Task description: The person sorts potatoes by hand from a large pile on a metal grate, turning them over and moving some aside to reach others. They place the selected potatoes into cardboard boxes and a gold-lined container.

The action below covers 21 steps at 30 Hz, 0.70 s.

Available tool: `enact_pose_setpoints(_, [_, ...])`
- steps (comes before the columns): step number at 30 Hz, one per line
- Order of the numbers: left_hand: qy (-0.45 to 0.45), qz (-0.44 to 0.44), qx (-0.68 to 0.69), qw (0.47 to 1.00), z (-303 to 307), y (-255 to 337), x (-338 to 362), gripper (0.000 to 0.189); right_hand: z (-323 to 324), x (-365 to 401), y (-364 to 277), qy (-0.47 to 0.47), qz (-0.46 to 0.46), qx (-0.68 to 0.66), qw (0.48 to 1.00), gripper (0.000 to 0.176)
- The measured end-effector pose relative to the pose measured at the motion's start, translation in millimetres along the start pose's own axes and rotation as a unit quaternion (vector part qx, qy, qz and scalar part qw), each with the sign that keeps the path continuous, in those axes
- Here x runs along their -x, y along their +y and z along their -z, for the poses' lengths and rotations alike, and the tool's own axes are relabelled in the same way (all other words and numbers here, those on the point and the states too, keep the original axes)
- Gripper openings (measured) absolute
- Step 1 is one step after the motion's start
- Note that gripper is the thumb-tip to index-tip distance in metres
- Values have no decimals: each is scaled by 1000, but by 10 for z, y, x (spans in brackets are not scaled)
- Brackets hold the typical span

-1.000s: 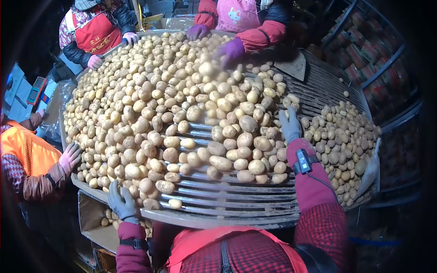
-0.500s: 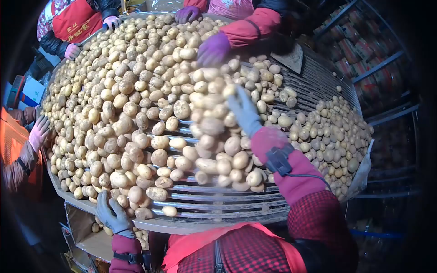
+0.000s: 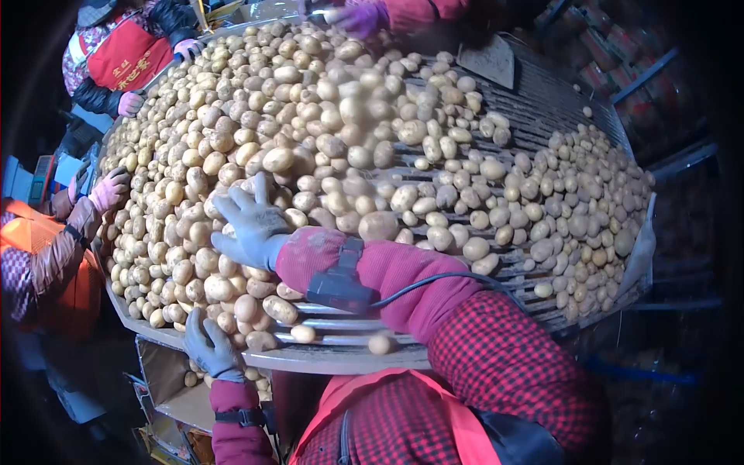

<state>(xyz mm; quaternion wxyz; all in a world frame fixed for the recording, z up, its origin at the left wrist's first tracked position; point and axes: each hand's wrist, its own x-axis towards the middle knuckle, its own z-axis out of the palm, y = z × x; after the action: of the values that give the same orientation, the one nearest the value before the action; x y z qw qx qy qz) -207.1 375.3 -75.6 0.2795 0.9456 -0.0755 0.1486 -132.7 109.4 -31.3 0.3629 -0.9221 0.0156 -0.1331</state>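
Observation:
A broad heap of potatoes (image 3: 225, 139) covers much of a slatted metal table (image 3: 349, 360). My right hand (image 3: 252, 225), in a grey glove, lies on the heap left of the middle, palm down with fingers spread, and grips nothing. At the near left edge of the table my left hand (image 3: 209, 345), also grey-gloved, rests against potatoes with thumb and fingers apart. Bare slats show below my right forearm, with a few single potatoes on them. Some potatoes near the middle are blurred.
Co-workers' gloved hands are at the far edge (image 3: 360, 17), the upper left (image 3: 130, 103) and the left side (image 3: 108, 190). A cardboard box (image 3: 167, 372) with potatoes is below my left hand. A flat metal plate (image 3: 488, 62) lies at the back right.
My right hand has moved left and nearer across the heap. Potatoes around the middle have shifted. The co-worker's purple-gloved hand has drawn back toward the far edge. The whole view has shifted slightly.

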Motion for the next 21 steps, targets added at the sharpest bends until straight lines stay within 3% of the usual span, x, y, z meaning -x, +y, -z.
enact_pose_setpoints(4, [5, -4, -3, 1000, -24, -18, 19, 38, 353, 532, -170, -107, 17, -24, 994, 65])
enact_pose_setpoints(8, [4, -20, -17, 1000, -10, -34, -3, 38, 640, 1146, 3, 14, 121, -114, 986, 60])
enact_pose_setpoints(9, [5, -26, -22, 999, -20, -77, -7, 37, 818, 1318, 71, 24, 113, -86, 990, 59])
enact_pose_setpoints(10, [5, -31, -27, 999, -29, -99, -2, 37, 1178, 1473, 83, 29, 98, -106, 989, 56])
enact_pose_setpoints(12, [0, -39, -43, 998, -11, -97, -2, 37, 1517, 1884, 417, 101, 79, 11, 992, 57])
enact_pose_setpoints(14, [1, -38, -39, 999, 9, -31, 4, 38, 2059, 2198, 543, 86, -66, 81, 991, 65])
enact_pose_setpoints(15, [1, -37, -35, 999, 6, -31, 1, 38, 2214, 2395, 727, 98, -80, 147, 981, 68])
enact_pose_setpoints(18, [1, -37, -26, 999, 8, -37, 1, 38, 2366, 3058, 1107, 64, -145, 237, 958, 76])
enact_pose_setpoints(21, [4, -36, -15, 999, 17, -5, 6, 38, 2276, 3131, 1136, 44, -200, 238, 950, 80])
